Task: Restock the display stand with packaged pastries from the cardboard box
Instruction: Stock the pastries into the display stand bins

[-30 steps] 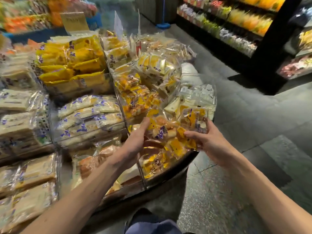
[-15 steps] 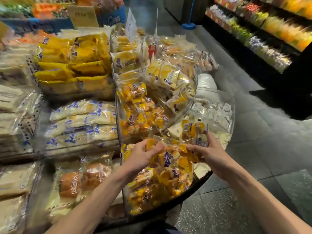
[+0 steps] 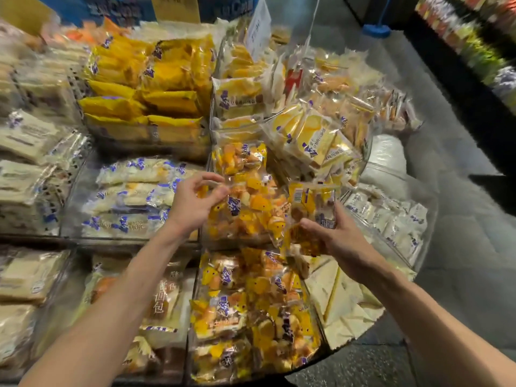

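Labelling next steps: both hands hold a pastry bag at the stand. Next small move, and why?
Probably settle the bag onto the matching bags behind it and let go: left hand pinches its top edge, right hand grips its right side; it looks unplaced.

Floor (image 3: 460, 275): grey, speckled, laid in large tiles, filling the right side of the view. Dark shelving unit (image 3: 458, 79), upper right, carries rows of blurred goods in red, yellow, green and purple; a blue round base (image 3: 375, 30) stands on the floor near its far end, and a white quilted-looking sack (image 3: 386, 160) lies on the floor lower down. Signage along the top edge: yellow card (image 3: 176, 8), white card (image 3: 258, 26) tilted on a thin holder, blue banner (image 3: 117, 9) with pale lettering too blurred to read.
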